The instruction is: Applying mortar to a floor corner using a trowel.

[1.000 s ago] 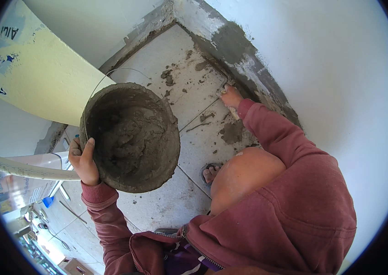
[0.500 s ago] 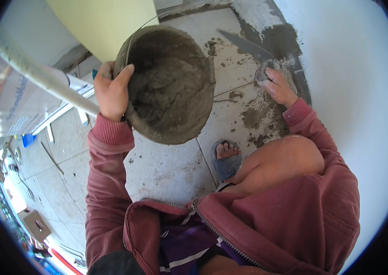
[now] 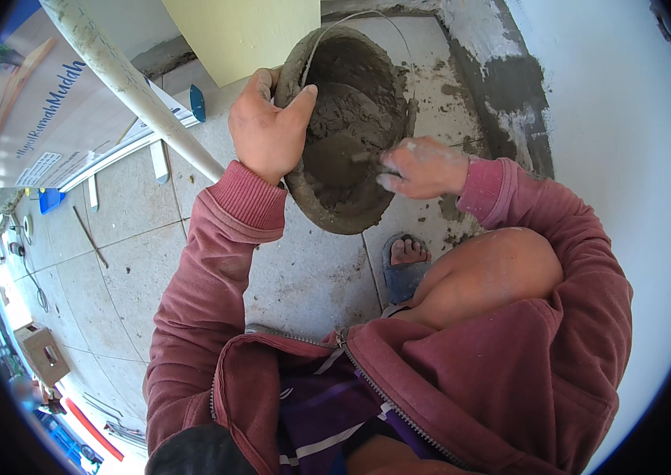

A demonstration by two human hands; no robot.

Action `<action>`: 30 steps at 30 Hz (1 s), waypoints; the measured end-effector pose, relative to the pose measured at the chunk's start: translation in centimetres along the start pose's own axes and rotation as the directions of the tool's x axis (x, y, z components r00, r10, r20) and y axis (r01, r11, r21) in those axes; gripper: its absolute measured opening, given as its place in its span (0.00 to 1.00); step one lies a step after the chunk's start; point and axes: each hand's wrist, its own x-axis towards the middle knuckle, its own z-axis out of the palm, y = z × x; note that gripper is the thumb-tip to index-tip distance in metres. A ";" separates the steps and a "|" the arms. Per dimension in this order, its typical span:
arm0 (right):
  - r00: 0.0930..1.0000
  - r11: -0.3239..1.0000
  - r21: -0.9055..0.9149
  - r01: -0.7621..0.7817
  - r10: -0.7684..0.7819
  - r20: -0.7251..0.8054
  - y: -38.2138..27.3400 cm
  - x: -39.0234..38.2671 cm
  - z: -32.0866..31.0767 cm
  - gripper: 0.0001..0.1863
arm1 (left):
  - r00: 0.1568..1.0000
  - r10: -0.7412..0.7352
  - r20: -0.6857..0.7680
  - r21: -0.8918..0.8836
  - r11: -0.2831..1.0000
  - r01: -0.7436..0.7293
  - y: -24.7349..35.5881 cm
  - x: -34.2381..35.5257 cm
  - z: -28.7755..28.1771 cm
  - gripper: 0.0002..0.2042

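Note:
My left hand (image 3: 270, 131) is closed on the left rim of a mortar-caked bucket (image 3: 321, 212), thumb over the edge. The bucket is tilted so that its mouth faces me, and a thin wire handle arches over it. Wet grey mortar (image 3: 359, 111) lies inside. Reaching over the right rim, my right hand (image 3: 424, 168) is closed round the handle of a trowel, mostly hidden by the fingers. The trowel's blade (image 3: 337, 161) is down in the bucket against the mortar, its outline hard to make out.
A white wall (image 3: 620, 174) rises on the right, with grey mortar (image 3: 509, 87) smeared along its base. A pale yellow panel (image 3: 244, 36) stands behind the bucket. At left a white pipe (image 3: 137, 91) slants before a printed banner (image 3: 42, 119). My sandalled foot (image 3: 408, 265) rests on crumb-strewn tiles.
My right hand has swung left from above the floor by the wall, bringing the trowel into the bucket. The bucket, still in my left hand, appears farther right and more tilted.

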 end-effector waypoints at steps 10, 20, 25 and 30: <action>0.934 0.613 0.761 -0.214 -0.100 0.343 5.7 -3.0 -0.3 0.13 | 0.996 0.043 0.083 -0.148 0.988 -0.030 1.0 1.5 0.8 0.10; 0.940 0.361 0.932 -0.029 -0.306 0.148 10.1 -5.8 -3.1 0.12 | 0.952 -0.219 0.214 -0.324 0.903 0.280 -3.1 4.9 -4.9 0.06; 0.964 -0.432 0.901 0.040 0.255 0.079 25.2 -1.6 -0.6 0.07 | 0.949 -0.241 0.204 -0.364 0.881 0.302 -2.4 4.9 -3.4 0.08; 0.951 -0.041 0.999 0.013 0.308 0.001 23.6 -1.5 1.5 0.09 | 0.958 -0.227 0.175 -0.281 0.921 0.269 -2.0 4.5 -3.6 0.07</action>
